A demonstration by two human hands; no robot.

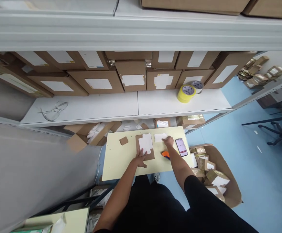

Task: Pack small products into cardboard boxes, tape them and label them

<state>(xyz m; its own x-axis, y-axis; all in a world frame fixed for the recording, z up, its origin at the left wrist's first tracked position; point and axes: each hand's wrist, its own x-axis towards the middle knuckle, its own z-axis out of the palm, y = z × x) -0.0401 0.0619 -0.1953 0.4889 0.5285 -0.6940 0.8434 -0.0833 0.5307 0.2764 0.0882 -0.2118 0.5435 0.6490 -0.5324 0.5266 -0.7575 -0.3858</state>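
your dark trousers (pixel 153 207) and a shoe (pixel 157 177) show nearest, under the edge of a pale yellow table (pixel 116 165). at lower left is a corner of another pale surface (pixel 75 221), with a green item (pixel 31 231) on it.

on the table, your left hand (pixel 140 159) is open, palm down, its spread fingers resting on the lower left part of a flat brown cardboard piece (pixel 150 157) that bears white labels (pixel 145 142). an orange and dark tool (pixel 165 154) lies between that piece and your right forearm (pixel 179 165); its exact kind is too small to tell.

a little farther, your right hand (pixel 168 141) has bent fingers at the right end of a white slip (pixel 159 138), touching it; you can't be seen clearly enough to tell whether they pinch it. a phone (pixel 181 147) with a lit screen lies just right of that hand, and a small brown scrap (pixel 124 140) lies well to the left.

off the table's right side, a large open carton (pixel 230 181) holds small taped boxes (pixel 216 178). past the far edge, at left, is an open box (pixel 79 142) with white contents.

above, a white shelf (pixel 107 108) carries glasses (pixel 55 111) at left, yellow tape (pixel 185 94) at right, and labelled boxes (pixel 124 76) behind. farthest right, more cartons (pixel 254 72) are piled up.
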